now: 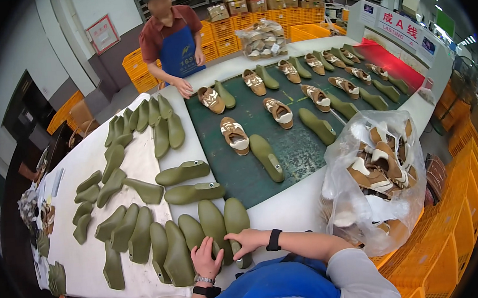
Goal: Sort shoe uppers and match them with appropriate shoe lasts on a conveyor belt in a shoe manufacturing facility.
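Observation:
Green shoe lasts lie in a row along the near edge of the white table (81, 265). My left hand (205, 257) is on the heel end of a shoe last (191, 230), its fingers and thumb bent around it; the palm side is hidden. Just to the right, my right hand (248, 241) grips the near end of another shoe last (236, 215), its thumb on top. Between them lies a further shoe last (211, 220), close to both hands. Two more lasts (195, 193) lie crosswise beyond.
A dark green conveyor belt (211, 151) carries brown-and-white shoes (235, 135) and lasts. A clear bag of shoe uppers (382, 178) stands at right, above orange crates (440, 245). Across the table, a person in a blue apron (179, 50) reaches toward the belt.

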The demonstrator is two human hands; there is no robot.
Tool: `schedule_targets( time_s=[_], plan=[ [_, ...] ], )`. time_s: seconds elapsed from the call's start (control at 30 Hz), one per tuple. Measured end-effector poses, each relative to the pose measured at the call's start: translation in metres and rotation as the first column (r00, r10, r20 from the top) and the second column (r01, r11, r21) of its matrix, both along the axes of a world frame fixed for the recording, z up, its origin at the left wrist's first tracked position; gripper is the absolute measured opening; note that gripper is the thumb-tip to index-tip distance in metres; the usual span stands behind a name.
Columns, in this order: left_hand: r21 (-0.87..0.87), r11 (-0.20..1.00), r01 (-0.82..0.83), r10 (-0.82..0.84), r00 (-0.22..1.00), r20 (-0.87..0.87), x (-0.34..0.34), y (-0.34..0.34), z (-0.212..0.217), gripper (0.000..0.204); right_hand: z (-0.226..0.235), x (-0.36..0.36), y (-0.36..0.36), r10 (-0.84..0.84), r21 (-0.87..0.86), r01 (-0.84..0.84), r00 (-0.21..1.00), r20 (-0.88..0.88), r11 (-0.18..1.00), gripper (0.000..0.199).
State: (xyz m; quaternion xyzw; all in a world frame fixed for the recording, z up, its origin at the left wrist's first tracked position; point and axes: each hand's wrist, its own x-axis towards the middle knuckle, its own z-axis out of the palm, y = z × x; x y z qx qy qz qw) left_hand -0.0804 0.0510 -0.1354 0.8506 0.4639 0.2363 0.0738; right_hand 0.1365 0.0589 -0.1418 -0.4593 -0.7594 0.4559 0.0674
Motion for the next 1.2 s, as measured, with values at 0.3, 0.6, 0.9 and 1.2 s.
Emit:
schedule_targets(
  time_s=[0.3, 0.6, 0.9, 1.2],
  plan=[
    [0.01, 1.0, -0.008, 0.008, 1.0, 0.004, -0.005, -0.002, 0.0, 0.051, 0.006, -0.004, 0.0, 0.011, -0.046, -0.011, 1.0, 0.003, 0.999, 0.085],
    [0.016, 1.0, -0.011, 0.011, 1.0, -0.005, -0.004, -0.001, 0.001, 0.05, 0.008, -0.003, 0.0, -0.015, -0.049, 0.015, 1.0, 0.004, 0.999, 0.084],
    [0.025, 0.998, -0.05, 0.049, 0.999, 0.01, -0.006, -0.002, 0.003, 0.049, 0.013, -0.007, 0.0, 0.009, 0.013, -0.009, 0.999, 0.036, 1.0, 0.076],
    [0.09, 0.993, -0.08, 0.09, 0.991, -0.103, -0.007, -0.001, 0.003, 0.052, 0.01, -0.007, 0.008, 0.053, 0.003, -0.053, 0.998, 0.044, 0.999, 0.077]
  ],
)
